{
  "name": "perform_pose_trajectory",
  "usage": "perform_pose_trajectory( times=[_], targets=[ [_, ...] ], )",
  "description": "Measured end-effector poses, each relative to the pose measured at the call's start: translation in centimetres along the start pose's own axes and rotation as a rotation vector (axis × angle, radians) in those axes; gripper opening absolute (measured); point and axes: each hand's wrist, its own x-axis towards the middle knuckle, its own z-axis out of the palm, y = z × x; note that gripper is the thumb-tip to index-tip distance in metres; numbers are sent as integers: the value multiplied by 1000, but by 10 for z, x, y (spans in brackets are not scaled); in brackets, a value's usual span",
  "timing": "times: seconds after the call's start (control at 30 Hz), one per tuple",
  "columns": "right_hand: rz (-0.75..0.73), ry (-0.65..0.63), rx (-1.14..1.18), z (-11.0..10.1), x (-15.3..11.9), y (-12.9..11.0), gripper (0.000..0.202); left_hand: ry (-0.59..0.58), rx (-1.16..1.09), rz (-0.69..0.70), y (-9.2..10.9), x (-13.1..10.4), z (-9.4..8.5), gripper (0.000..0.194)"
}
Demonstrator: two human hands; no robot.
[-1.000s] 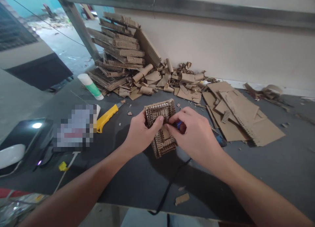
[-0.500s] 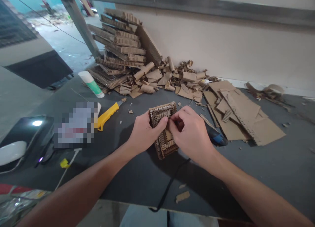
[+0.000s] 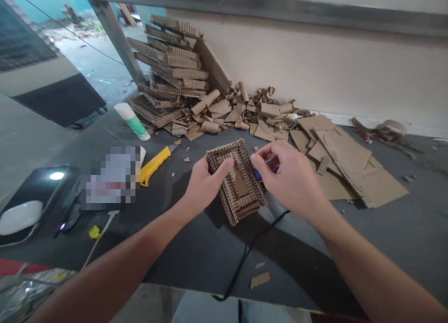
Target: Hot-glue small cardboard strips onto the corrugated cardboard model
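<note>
My left hand (image 3: pixel 206 180) grips the upper left side of a small rectangular cardboard frame (image 3: pixel 259 192), its thumb over the top part. The frame is built of corrugated strips around a recessed middle and is tilted above the dark table. Just right of it, my right hand (image 3: pixel 283 166) has its fingers curled, thumb and fingertips near the frame's right edge. Something blue shows behind those fingers, mostly hidden, and whether the hand holds it cannot be made out. A black cord (image 3: pixel 241 262) runs over the table below.
A yellow cutter (image 3: pixel 154 165) and a white-green tube (image 3: pixel 133 122) lie left. Stacked corrugated pieces (image 3: pixel 185 73) and scraps (image 3: pixel 234 110) stand behind; flat cardboard sheets (image 3: pixel 381 187) lie right. A phone (image 3: pixel 31 187) bears a white case at far left.
My right hand has moved right, off the cardboard frame. The frame has turned in my left hand, showing more of its recessed middle. The black cord has shifted right at its upper end.
</note>
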Motion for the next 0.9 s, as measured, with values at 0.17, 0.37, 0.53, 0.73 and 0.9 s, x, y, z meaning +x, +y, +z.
perform_pose_trajectory(
  times=[0.17, 0.37, 0.53, 0.73, 0.9],
  targets=[
    [25, -200, 15, -12, 2, 6, 17, -65, -323, -150, -1, 3, 4, 44],
    [37, -370, 145, -18, 4, 13, 25, -79, -430, -227, 0, 2, 2, 54],
    [-13, -426, 113, -35, 11, 14, 26, -147, -176, -34, -4, 5, -10, 45],
    [-65, -499, 90, -41, 10, 13, 27, -337, -24, -22, 5, 8, -21, 55],
    [-17, -520, 127, -35, 9, 8, 24, -513, 131, -12, 12, 4, -17, 54]
  ],
)
